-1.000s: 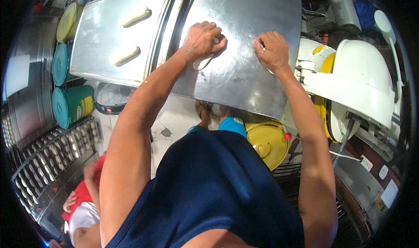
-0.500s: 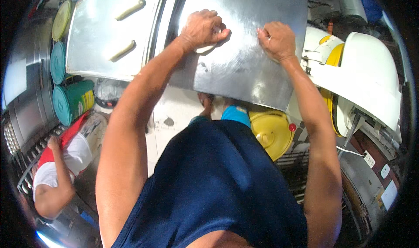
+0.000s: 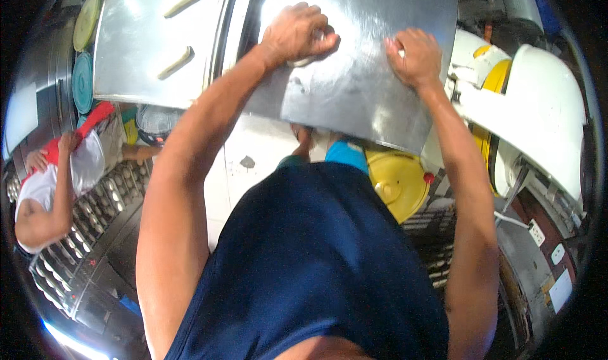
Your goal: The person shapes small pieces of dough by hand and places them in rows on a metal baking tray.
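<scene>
My left hand (image 3: 300, 33) is curled, fingers bent in, on the shiny metal tabletop (image 3: 361, 94). A pale piece of dough (image 3: 303, 62) shows under its palm edge, mostly hidden. Further right, my right hand (image 3: 416, 57) is closed in a loose fist on the same metal. A small whitish spot shows by its fingers; what it is, I cannot make out. To the left, two pale dough sticks (image 3: 175, 63) lie apart at a slant on a metal tray (image 3: 136, 43).
A big white machine (image 3: 538, 119) with yellow parts stands close on the right. Below the table edge is a yellow round lid (image 3: 399, 184). Teal lidded tubs (image 3: 82, 84) and a black fan-like round grille (image 3: 155, 120) are on the left. Another person (image 3: 79, 164) in white and red is nearby.
My right hand has shifted slightly to the right. My left hand stays curled over the dough. The other person has moved, bringing both hands into view.
</scene>
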{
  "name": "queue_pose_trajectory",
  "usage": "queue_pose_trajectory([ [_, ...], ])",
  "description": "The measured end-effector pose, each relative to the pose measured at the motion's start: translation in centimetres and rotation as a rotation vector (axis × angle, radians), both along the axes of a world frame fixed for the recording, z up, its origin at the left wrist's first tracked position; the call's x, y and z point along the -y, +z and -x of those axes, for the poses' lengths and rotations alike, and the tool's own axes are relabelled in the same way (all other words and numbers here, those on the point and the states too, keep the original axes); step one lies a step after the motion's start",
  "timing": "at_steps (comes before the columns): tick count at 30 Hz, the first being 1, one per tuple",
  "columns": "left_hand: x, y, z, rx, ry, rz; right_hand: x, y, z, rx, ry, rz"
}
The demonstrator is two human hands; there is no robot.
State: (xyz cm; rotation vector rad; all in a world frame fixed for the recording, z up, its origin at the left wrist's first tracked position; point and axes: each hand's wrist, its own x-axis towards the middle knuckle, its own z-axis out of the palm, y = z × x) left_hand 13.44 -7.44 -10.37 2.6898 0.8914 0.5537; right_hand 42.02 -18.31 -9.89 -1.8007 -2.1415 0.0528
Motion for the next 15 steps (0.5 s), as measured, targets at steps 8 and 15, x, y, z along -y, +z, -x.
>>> queue_pose_trajectory([
  [8,4.5,0.2,1.2,0.030,0.170,-0.048,2.1,1.4,0.1,-0.048,0.081,-0.277],
  [15,1.4,-0.1,-0.1,-0.057,0.067,0.004,0.2,0.7,-1.1,-0.040,0.062,-0.035],
])
